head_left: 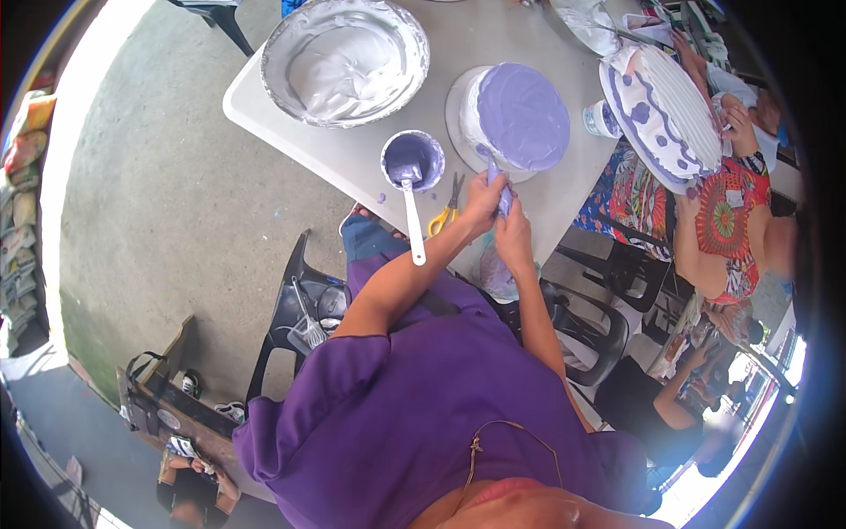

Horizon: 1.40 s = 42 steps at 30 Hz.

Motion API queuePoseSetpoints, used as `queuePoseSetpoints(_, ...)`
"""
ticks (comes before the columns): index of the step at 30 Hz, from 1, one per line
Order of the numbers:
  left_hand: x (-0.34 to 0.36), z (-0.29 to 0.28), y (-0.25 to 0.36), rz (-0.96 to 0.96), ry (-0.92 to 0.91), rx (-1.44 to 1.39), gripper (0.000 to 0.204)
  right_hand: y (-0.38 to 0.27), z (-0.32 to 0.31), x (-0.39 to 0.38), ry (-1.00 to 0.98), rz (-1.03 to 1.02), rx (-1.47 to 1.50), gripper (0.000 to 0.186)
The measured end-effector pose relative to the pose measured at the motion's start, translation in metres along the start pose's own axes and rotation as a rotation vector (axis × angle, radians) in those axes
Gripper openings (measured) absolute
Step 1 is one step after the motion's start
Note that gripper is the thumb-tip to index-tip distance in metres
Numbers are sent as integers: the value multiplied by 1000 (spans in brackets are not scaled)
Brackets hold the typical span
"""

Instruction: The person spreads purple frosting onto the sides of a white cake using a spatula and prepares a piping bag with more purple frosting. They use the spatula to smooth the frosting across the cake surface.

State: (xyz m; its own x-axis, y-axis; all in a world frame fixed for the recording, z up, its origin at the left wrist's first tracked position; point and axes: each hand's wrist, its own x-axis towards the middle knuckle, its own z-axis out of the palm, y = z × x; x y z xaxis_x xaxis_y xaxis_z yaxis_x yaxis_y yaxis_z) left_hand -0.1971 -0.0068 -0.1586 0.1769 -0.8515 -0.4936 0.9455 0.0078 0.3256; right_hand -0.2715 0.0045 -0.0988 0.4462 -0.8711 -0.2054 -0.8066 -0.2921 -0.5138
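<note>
My left hand (485, 198) grips a long purple-smeared tool (503, 197), probably a spatula, just below the near edge of a round cake (524, 115) on a board. The cake has a lavender top and a partly white side. My right hand (513, 231) is closed on the tool's lower end. Left of my hands, yellow-handled scissors (443, 216) lie on the table (326, 150) beside a cup of lavender frosting (427, 159) with a white-handled scraper (414, 225) in it. A clear, stained plastic bag (495, 273) is partly hidden near my right forearm.
A large bowl of white cream (344, 62) stands at back left. At right, other people (723, 220) are around a decorated cake board (661, 115) near a paper cup (599, 119). Black chairs (599, 339) flank me, one holding whisks (313, 326). A person (189, 494) is at lower left.
</note>
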Motion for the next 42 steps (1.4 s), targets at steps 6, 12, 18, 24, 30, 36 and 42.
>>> queuePoseSetpoints(6, -3, 5, 3, 26, -25, -18, 12, -9, -8, -2, -8, -10, 23, 42)
queuePoseSetpoints(12, -2, 1, 7, 58, -5, -35, 12, -7, -2, 4, 34, -102, -4, 37)
queuePoseSetpoints(18, 2, -6, 8, 73, -10, 1, 12, 0, 6, 7, -23, -72, -28, 39)
queuePoseSetpoints(24, -16, 0, 0, 193, -30, 268, 12, 27, 13, -5, 28, -127, 204, 39)
queuePoseSetpoints(30, -24, 6, -3, 244, -66, 384, 13, 29, 9, -14, 1, 23, 397, 40)
queuePoseSetpoints(36, -32, 12, -1, 182, -41, 288, 12, 16, -10, -21, 17, -39, 365, 39)
queuePoseSetpoints(42, -39, 12, -5, 94, -28, 258, 11, 18, -19, -29, 30, -38, 413, 32)
